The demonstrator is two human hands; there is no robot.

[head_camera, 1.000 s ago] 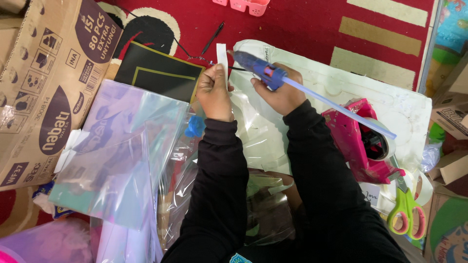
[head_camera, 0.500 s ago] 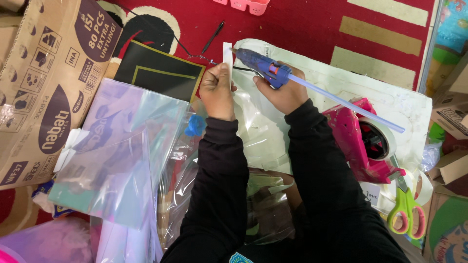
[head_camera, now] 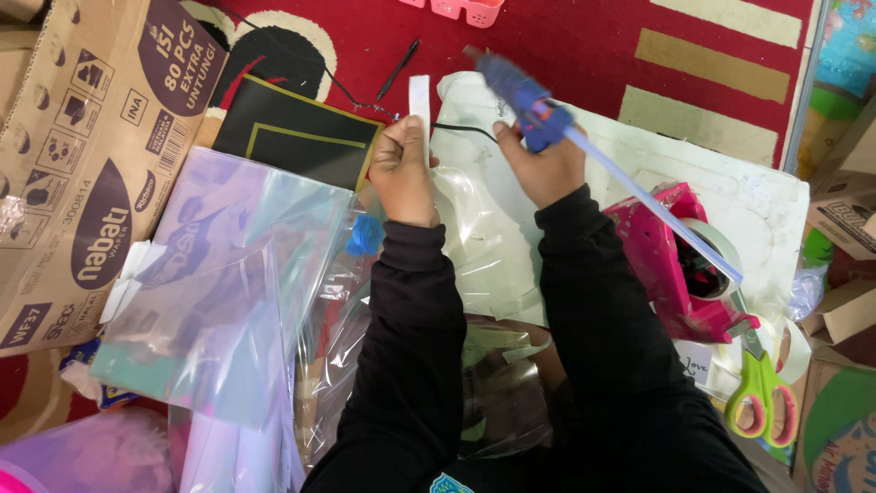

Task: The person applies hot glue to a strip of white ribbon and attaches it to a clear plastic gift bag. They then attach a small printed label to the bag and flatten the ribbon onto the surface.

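My right hand (head_camera: 540,164) grips a blue hot glue gun (head_camera: 520,96) with a long clear glue stick (head_camera: 652,205) sticking out behind it toward the right. The gun's nozzle points up and left, blurred. My left hand (head_camera: 401,169) pinches a narrow white paper strip (head_camera: 419,99) that stands upright above the fingers, just left of the gun. A black cord (head_camera: 461,132) runs between the two hands. Both hands hover over a white sheet (head_camera: 757,201) spread on the red carpet.
A black card with a gold border (head_camera: 297,137) lies left of my left hand. Clear plastic sleeves (head_camera: 219,274) and a cardboard box (head_camera: 82,164) fill the left. A pink tape dispenser (head_camera: 671,260) and green scissors (head_camera: 757,393) sit at the right.
The glue gun has swung up, its nozzle lifting away from the strip. My left hand holds the white strip more upright.
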